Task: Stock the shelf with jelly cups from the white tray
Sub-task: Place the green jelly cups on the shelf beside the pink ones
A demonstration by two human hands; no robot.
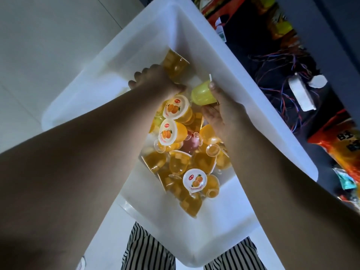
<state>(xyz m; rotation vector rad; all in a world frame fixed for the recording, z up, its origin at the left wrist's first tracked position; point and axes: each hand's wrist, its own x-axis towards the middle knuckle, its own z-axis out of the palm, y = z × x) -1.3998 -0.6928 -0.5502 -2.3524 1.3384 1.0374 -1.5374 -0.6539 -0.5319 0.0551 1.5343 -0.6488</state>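
A white tray (229, 61) fills the middle of the head view, with several orange jelly cups (176, 133) piled inside. My left hand (153, 80) reaches into the far part of the tray and grips an orange jelly cup (175, 65) lying on its side. My right hand (224, 112) is closed on a yellow-green jelly cup (201, 93), thumb on its upper rim, just above the pile near the tray's right wall. Both forearms cross over the near rim.
A dark shelf (335, 61) runs along the right with orange snack bags (339, 141), tangled coloured wires (282, 61) and a white block (301, 94). Pale floor tiles (48, 45) lie to the left. Striped trousers (148, 252) show below the tray.
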